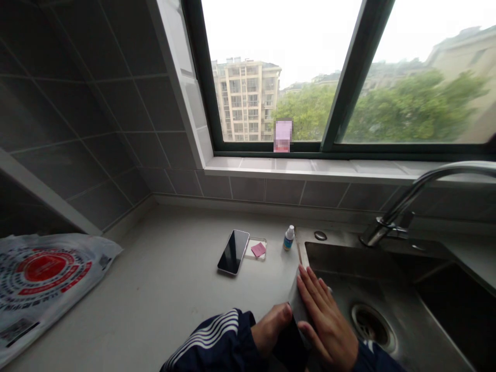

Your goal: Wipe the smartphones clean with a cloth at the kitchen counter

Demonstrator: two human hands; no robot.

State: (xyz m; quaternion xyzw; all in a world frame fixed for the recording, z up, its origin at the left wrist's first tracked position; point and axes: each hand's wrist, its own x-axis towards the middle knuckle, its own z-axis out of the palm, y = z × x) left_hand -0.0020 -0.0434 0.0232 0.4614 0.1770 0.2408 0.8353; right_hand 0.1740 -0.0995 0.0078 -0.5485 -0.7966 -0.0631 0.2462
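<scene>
My left hand (272, 326) is closed around the edge of a dark, flat device (289, 345), which is tilted up near the counter's front. Its exact kind cannot be told. My right hand (324, 321) lies flat over it, fingers stretched out, pressing a pale grey-white cloth or tissue (296, 299) against its surface. Much of the cloth and device is hidden under that hand. On the counter beyond are a black-screened smartphone (233, 252), a clear phone case (263, 241) with a folded pink piece (258, 250) on it, and a small white-capped bottle (289, 238).
A steel sink (349, 268) with a drain (372, 326) and a curved chrome faucet (401, 199) borders the counter (166, 268) on the right. At the left lies a printed plastic bag (50, 284). A window sill (294, 166) runs along the back.
</scene>
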